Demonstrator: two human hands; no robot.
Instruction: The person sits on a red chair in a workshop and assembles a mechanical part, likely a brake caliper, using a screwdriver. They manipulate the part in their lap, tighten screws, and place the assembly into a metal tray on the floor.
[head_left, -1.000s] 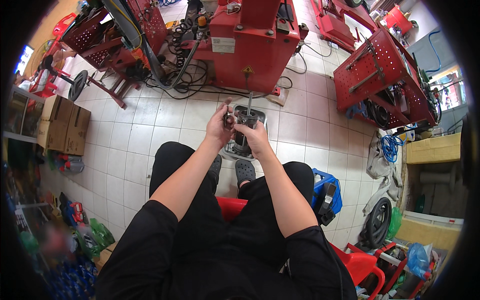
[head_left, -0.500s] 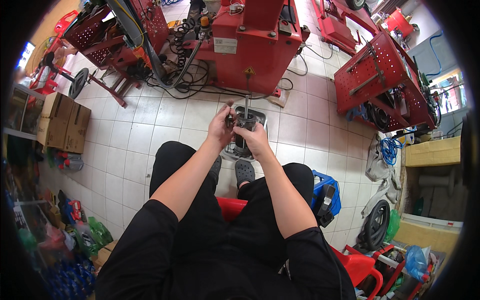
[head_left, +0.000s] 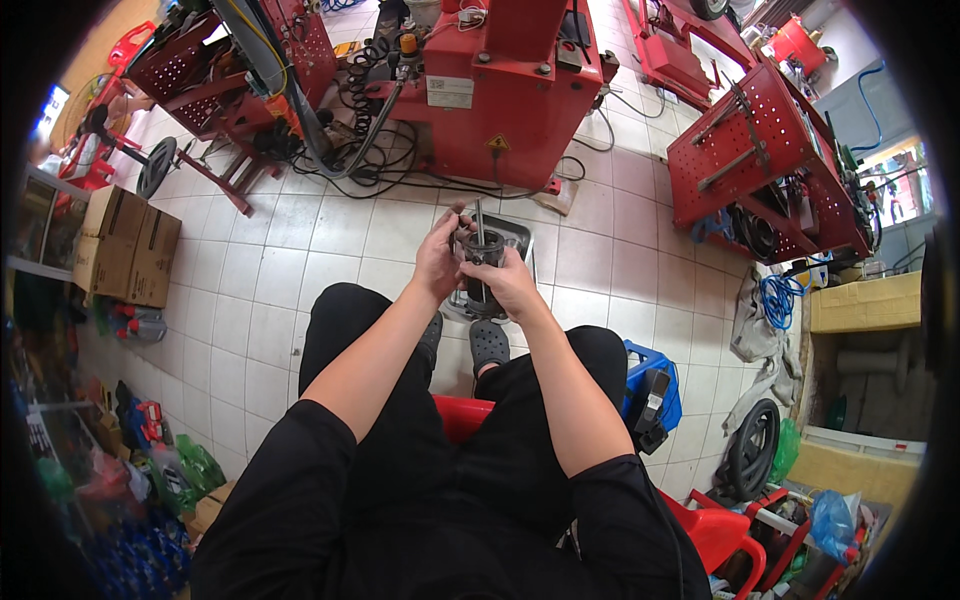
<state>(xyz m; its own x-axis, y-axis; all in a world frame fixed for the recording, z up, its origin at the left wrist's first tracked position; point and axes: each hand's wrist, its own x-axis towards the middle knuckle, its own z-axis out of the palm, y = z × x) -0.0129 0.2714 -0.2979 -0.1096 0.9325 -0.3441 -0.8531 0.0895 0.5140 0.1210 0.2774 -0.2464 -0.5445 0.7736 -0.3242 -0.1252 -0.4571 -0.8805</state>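
Note:
Above a silvery metal tray (head_left: 520, 232) on the floor, my right hand (head_left: 511, 285) is closed round a dark metal cylinder (head_left: 485, 249) with a ring-like upper rim. A thin shiny rod (head_left: 479, 217) rises out of its top, tilted slightly left. My left hand (head_left: 437, 258) sits against the cylinder's left side, fingers curled at its upper edge. Something small and dark shows between those fingers, too small to name. The cylinder's lower part is partly hidden by my right hand.
Ahead stands a red machine (head_left: 500, 130) with black cables (head_left: 375, 170) on the tiled floor. A red perforated cart (head_left: 725, 160) is at the right, cardboard boxes (head_left: 125, 245) at the left. A blue and black case (head_left: 655, 397) lies beside my right leg.
The cylinder and its rod have shifted slightly left and nearer to my left hand, the rod's top now leaning left. My right hand has moved a little with it.

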